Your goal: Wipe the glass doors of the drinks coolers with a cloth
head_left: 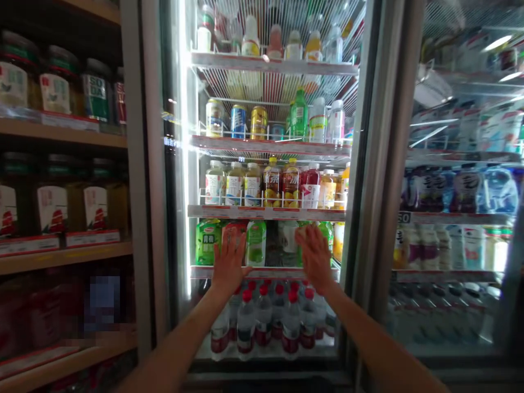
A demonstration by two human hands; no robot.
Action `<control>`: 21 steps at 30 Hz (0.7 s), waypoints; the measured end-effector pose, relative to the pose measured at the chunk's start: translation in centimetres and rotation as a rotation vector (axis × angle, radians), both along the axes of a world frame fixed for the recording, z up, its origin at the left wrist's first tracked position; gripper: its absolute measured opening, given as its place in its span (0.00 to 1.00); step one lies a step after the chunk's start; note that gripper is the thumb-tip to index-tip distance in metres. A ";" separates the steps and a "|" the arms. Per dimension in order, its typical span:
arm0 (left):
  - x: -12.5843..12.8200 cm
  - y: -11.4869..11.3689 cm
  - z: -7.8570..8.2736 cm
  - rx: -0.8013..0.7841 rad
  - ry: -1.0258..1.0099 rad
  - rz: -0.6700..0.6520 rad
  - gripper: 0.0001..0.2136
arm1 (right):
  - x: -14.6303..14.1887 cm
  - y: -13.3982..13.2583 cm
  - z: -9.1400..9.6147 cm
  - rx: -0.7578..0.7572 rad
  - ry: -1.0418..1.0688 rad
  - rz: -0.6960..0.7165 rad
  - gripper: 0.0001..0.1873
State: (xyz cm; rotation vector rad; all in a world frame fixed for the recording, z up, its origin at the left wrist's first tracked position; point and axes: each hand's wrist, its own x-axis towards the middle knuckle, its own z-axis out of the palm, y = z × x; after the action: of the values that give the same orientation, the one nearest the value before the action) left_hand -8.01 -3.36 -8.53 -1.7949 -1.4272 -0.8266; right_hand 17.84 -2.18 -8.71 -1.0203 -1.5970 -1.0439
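Note:
Both my arms reach into an open drinks fridge. My left hand (228, 259) is raised with its fingers spread, in front of a green-labelled bottle (256, 243) and a green carton-like pack (208, 240) on the fourth shelf (262, 272). My right hand (313, 255) is held up the same way, fingers apart, in front of pale and green bottles (289, 236) on that shelf. Neither hand holds anything. Below my hands stand several water bottles with red caps (268, 322).
Upper fridge shelves carry cans (238, 121), tea and juice bottles (286, 183). The open glass door (450, 180) stands at right, showing a second fridge behind it. Wooden shelves (61, 139) with dark jars fill the left. A metal fridge frame (143, 180) separates them.

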 end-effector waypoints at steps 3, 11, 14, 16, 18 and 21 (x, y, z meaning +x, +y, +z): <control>0.1 -0.1 -0.1 0.006 -0.023 -0.005 0.42 | 3.7 0.1 0.7 0.058 0.243 -0.105 0.24; 0.6 -0.1 -1.2 0.052 -0.035 0.002 0.34 | 5.9 -0.9 -6.7 0.005 0.082 -0.097 0.32; 0.4 0.2 -1.3 0.058 -0.025 0.003 0.34 | 6.8 0.3 -1.6 0.078 0.162 -0.080 0.30; 0.3 0.3 -1.4 0.058 -0.028 -0.013 0.34 | 7.1 0.7 1.0 0.123 0.244 -0.074 0.29; 0.3 0.3 -1.6 0.070 -0.034 -0.028 0.33 | 6.9 0.4 0.7 0.118 0.237 -0.057 0.30; 0.2 0.2 -2.1 0.105 -0.021 -0.033 0.33 | 5.7 -1.0 -3.7 0.016 0.038 0.005 0.32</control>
State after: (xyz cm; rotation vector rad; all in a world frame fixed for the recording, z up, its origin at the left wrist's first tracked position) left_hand -7.83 -3.16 -10.62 -1.7396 -1.3448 -0.9226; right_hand 23.50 -3.18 -12.43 -1.0189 -1.5572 -1.0264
